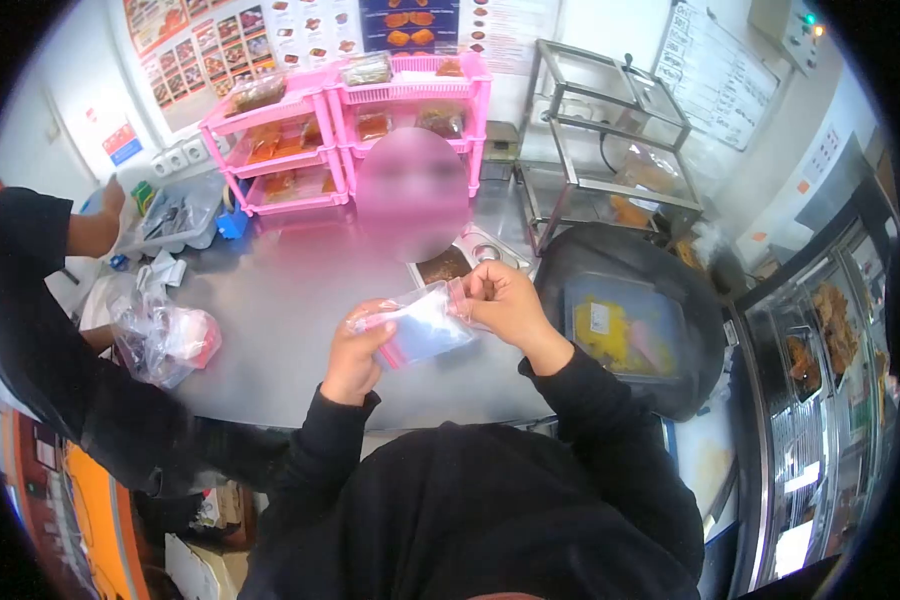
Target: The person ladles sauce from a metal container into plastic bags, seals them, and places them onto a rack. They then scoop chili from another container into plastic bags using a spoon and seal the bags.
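Clear plastic zip bags (425,333) with a pink-red strip are held above the steel table, in front of my chest. My left hand (355,352) grips their left side, thumb on top. At the upper right edge, the fingertips of my right hand (505,308) pinch the plastic. Whether this is one bag or a small stack, I cannot tell. Just beyond the bags, a metal tray (446,266) of dark brown food is partly hidden by my right hand and a blurred patch.
Pink tiered racks (342,200) with packed food stand at the back. A co-worker's sleeve (30,290) and hand (95,225) are at left, near a utensil bin (185,225) and plastic bag (160,335). To the right sit a lidded yellow-food container (620,325) and metal rack (560,170).
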A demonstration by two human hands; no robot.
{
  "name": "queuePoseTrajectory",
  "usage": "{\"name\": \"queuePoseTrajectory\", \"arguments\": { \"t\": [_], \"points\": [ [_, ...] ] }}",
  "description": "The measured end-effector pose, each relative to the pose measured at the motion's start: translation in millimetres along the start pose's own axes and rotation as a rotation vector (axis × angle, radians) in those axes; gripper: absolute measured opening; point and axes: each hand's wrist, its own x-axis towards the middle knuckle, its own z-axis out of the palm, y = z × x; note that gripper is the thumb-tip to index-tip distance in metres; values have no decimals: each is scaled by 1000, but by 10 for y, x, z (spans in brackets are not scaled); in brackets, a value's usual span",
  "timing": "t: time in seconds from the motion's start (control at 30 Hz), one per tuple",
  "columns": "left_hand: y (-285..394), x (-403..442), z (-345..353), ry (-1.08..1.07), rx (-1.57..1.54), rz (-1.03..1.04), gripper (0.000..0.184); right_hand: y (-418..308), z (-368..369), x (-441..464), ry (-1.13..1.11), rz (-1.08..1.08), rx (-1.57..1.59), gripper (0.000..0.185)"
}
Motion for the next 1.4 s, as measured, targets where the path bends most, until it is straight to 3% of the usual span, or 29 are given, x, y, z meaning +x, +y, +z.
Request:
{"name": "queuePoseTrajectory", "arguments": {
  "t": [0.13, 0.27, 0.37, 0.47, 0.57, 0.67, 0.77, 0.97, 1.07, 1.17, 1.27, 1.37, 1.4],
  "points": [
    [34, -73, -41, 88, 69, 106, 28, -30, 190, 8, -5, 139, 2, 7],
    [127, -101, -47, 136, 73, 118, 27, 20, 235, 94, -154, 6, -156, 19],
    [129, -125, -76, 184, 57, 123, 27, 81, 246, 163, -275, 16, -95, 24],
    [155, -116, -87, 231, 66, 148, 28, -247, 324, 150, -326, 104, -372, 24],
    [188, -130, -62, 233, 84, 149, 30, -61, 392, 184, -249, 75, -385, 17],
    [193, -154, -60, 199, 90, 170, 33, -81, 371, 217, -226, 186, -366, 18],
    [194, -160, -114, 204, 73, 153, 36, -92, 321, 214, -135, -134, -615, 16],
    [114, -151, -275, 216, -80, 49, 38, -190, 251, 159, -1, -313, -671, 18],
    [103, -122, -351, 209, -154, 18, 39, -90, 191, 141, 38, -124, -526, 13],
    [124, -62, -385, 229, -160, 43, 40, -60, 156, 130, 61, 146, -10, 7],
    [79, 72, -645, 286, -111, 48, 41, -155, 115, 108, 181, -154, 144, 15],
    [-162, 308, -1176, 364, 23, -3, 52, -189, -23, 33, 163, -122, 253, 19],
    [-261, 336, -1292, 465, 458, 93, 57, -220, -22, -12, 178, -85, 302, 20]
  ]
}}
